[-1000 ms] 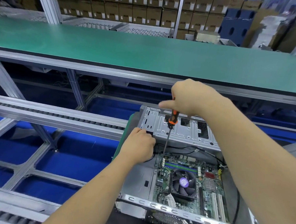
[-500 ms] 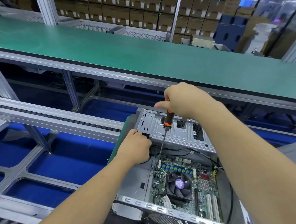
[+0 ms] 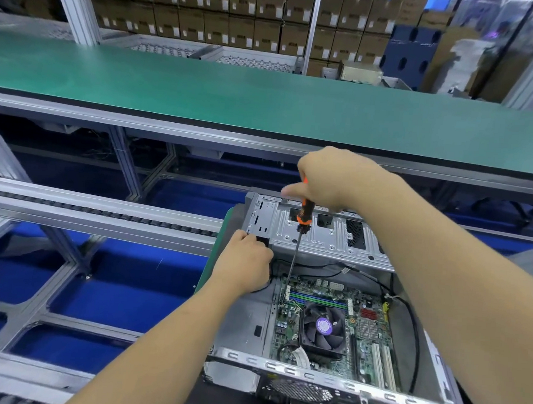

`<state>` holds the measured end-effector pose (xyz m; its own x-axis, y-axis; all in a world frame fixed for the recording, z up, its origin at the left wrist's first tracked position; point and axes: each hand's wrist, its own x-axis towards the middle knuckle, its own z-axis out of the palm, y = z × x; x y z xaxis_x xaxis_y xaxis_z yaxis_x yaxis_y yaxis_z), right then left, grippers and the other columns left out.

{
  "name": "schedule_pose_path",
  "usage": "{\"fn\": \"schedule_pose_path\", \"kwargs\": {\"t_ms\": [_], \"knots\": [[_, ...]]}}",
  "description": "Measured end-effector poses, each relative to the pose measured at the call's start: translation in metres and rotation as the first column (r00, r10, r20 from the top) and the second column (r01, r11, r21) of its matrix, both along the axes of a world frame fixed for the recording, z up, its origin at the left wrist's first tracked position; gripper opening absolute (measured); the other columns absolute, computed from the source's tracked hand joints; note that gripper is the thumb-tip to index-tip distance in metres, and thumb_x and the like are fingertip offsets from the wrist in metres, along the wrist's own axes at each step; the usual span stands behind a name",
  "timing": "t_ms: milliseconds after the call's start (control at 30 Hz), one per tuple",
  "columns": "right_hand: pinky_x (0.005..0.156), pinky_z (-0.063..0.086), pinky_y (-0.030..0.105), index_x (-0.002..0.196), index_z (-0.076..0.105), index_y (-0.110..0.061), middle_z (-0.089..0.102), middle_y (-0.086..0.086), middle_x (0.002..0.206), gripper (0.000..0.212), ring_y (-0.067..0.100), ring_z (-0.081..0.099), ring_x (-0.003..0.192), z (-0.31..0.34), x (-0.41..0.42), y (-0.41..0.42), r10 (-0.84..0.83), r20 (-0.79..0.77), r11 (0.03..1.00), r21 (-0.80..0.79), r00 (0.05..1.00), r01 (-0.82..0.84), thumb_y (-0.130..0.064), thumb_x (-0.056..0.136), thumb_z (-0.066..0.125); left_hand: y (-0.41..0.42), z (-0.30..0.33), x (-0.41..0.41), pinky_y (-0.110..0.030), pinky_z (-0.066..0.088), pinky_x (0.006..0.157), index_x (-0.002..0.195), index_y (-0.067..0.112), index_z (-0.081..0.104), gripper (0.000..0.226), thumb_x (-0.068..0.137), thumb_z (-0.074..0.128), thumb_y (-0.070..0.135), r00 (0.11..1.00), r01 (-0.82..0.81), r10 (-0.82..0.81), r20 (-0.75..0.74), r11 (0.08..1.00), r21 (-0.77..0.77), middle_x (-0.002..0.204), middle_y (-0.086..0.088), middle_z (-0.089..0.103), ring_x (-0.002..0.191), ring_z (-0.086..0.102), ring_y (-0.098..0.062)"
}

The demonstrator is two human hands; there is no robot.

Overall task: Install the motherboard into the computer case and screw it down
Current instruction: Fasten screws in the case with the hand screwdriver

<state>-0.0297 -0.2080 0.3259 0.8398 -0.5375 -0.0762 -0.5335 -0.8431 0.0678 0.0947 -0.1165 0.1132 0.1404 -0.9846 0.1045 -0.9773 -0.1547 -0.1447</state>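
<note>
- The green printed-circuit motherboard [image 3: 329, 326], carrying a black fan cooler with a purple hub [image 3: 324, 327], is lying flat inside the open grey sheet-metal computer case [image 3: 316, 237], which is sitting at about 5 o'clock in the view.
- The right hand [image 3: 333, 178] is wrapping its fingers round the orange-and-black-handled screwdriver [image 3: 303, 215], thumb sticking out toward 9 o'clock; the slim steel shaft is running down toward the board's 11 o'clock corner, where the tip seems to be meeting a screw too small to make out.
- The left hand [image 3: 245, 263] is curling over the case's wall at 9 o'clock of the board, gripping it beside a black cable [image 3: 333, 266], apparently steadying the case.
- Judging by its look, the board is behaving as a light, stiff but fragile plate: it should be taken by its bare edges or the cooler block, never by the small components or slots.
- The case is looking heavier and rigid, with thin stamped edges that may be sharp, so the folded rim is the safer hold.
- The driver is needing straight downward pressure, since a slipping tip could be scoring traces.
</note>
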Motion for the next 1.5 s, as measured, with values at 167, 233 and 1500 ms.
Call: {"fn": "schedule_pose_path", "kwargs": {"t_ms": [167, 233, 1500], "knots": [[0.063, 0.045, 0.033, 0.102, 0.055, -0.023, 0.056, 0.001, 0.105, 0.014, 0.011, 0.057, 0.068, 0.0, -0.002, -0.001, 0.065, 0.038, 0.988, 0.14, 0.997, -0.069, -0.035, 0.099, 0.062, 0.0, -0.002, 0.001, -0.037, 0.033, 0.092, 0.066, 0.022, 0.043, 0.019, 0.084, 0.04, 0.017, 1.0, 0.007, -0.007, 0.001, 1.0, -0.026, 0.067, 0.006, 0.041, 0.076, 0.039, -0.022], [0.055, 0.041, 0.031, 0.087, 0.056, -0.017, 0.061, 0.002, 0.085, 0.039, 0.015, 0.057, 0.062, 0.0, 0.0, -0.001, 0.007, 0.047, 0.999, 0.037, 0.999, -0.009, -0.055, 0.097, 0.058, 0.0, -0.002, 0.0, -0.036, 0.033, 0.091, 0.059, 0.021, 0.036, 0.026, 0.084, 0.04, 0.019, 1.0, 0.01, -0.01, 0.004, 0.999, -0.039, 0.062, 0.008, 0.037, 0.074, 0.039, -0.022], [0.081, 0.046, 0.04, 0.113, 0.055, -0.024, 0.041, 0.002, 0.11, 0.024, 0.03, 0.055, 0.095, -0.012, -0.002, -0.002, 0.035, 0.052, 0.999, -0.028, 0.998, -0.034, -0.041, 0.099, 0.061, 0.0, -0.004, 0.001, -0.037, 0.033, 0.089, 0.059, 0.02, 0.052, 0.048, 0.09, 0.027, 0.047, 0.997, -0.014, 0.006, -0.077, 0.994, -0.11, 0.058, 0.005, 0.053, 0.066, 0.047, -0.018]]}}
